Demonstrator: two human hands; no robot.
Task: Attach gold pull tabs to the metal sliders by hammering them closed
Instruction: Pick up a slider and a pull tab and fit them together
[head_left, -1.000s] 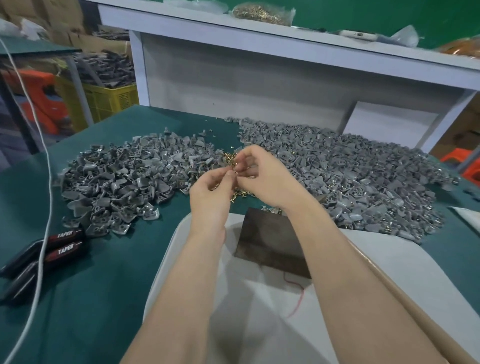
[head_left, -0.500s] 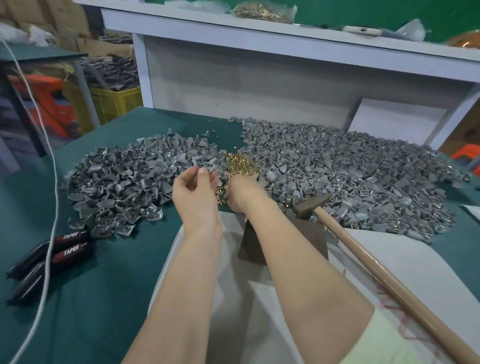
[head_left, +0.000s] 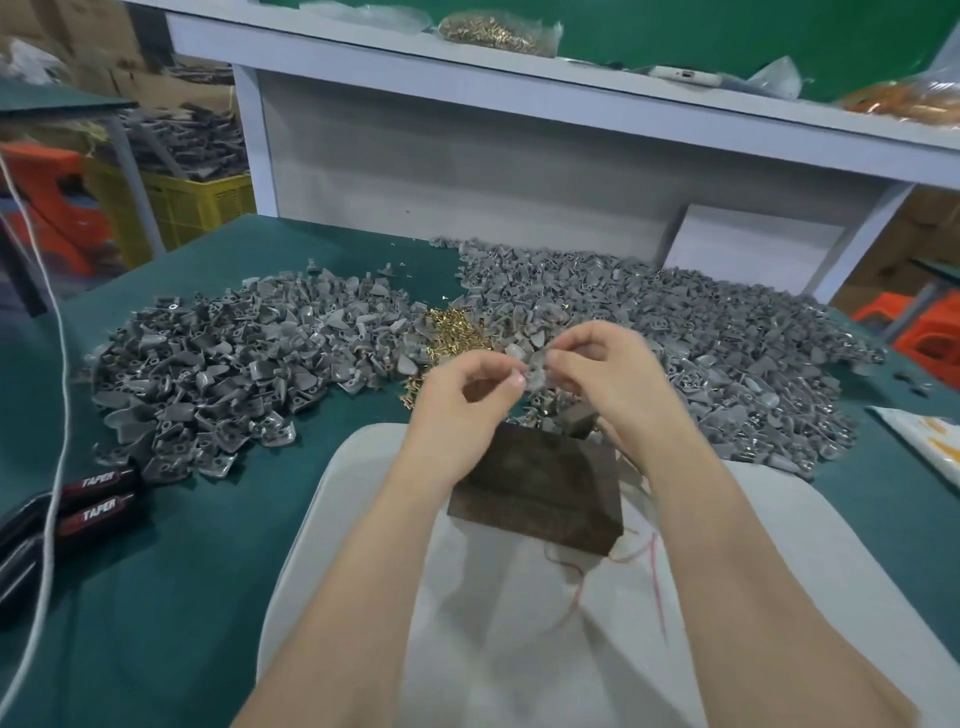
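A grey metal slider (head_left: 537, 371) is held in the air, pinched from the left by the left hand (head_left: 462, 400) and from the right by the right hand (head_left: 608, 374). Whether a tab is already seated is too small to tell. The dark block (head_left: 540, 493) lies just below and nearer, equally close to both hands. Loose gold pull tabs (head_left: 454, 338) lie far-left of the hands on the green counter (head_left: 208, 571).

Grey metal sliders (head_left: 218, 374) lie in two heaps — gold pull tabs (head_left: 454, 335) between — one slider (head_left: 536, 370) pinched aloft.
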